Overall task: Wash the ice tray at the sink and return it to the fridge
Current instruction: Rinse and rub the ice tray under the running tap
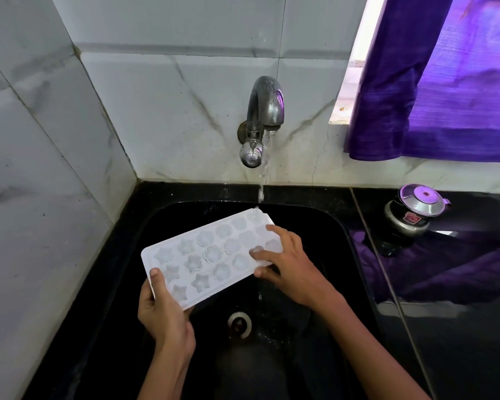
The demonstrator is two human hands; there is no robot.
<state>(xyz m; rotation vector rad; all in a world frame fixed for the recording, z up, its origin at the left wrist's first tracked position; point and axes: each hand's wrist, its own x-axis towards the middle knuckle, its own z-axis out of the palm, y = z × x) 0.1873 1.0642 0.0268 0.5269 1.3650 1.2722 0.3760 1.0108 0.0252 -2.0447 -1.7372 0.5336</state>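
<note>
A white plastic ice tray (205,255) with star and flower moulds is held tilted over the black sink (315,226). My left hand (163,316) grips its near left corner, thumb on top. My right hand (286,264) lies on the tray's right end, fingers spread over the moulds and thumb at the near edge. Water runs from the metal tap (264,111) on the wall and lands on the tray's far right corner.
The sink drain (239,324) lies below the tray. A small steel pot with a lid (414,210) stands on the black counter at the right. A purple curtain (445,82) hangs over the window behind it. White marble tiles cover the walls.
</note>
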